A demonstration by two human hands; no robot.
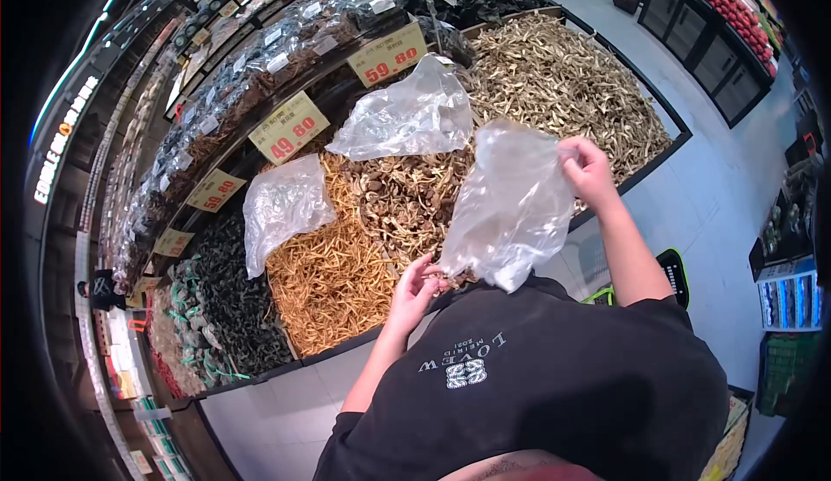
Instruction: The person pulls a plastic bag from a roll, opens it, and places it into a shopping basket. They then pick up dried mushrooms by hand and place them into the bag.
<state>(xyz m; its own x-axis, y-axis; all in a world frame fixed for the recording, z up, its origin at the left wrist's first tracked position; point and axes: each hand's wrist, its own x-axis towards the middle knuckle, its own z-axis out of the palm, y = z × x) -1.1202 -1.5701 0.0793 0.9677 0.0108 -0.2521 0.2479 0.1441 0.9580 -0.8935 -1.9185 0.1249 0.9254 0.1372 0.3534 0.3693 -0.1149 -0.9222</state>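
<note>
A clear plastic bag [512,200] hangs in front of my chest, over the front edge of the dried-food bins. My right hand [590,174] pinches its upper right corner between thumb and fingers. Near the bag's lower left edge is my left hand [415,295], palm turned up and fingers apart; whether a fingertip touches the plastic is hard to see. Beneath the bag lie dried brown mushrooms [407,204]. Two more clear bags rest on the goods: one bag [407,113] by the mushrooms, another bag [284,208] further left.
Golden dried strips [333,286] and dark dried goods [229,295] fill bins at left; pale dried slices [563,74] fill the right bin. Price signs [290,128] line the packaged-goods shelf behind. A green-edged basket [671,275] stands beyond my right arm.
</note>
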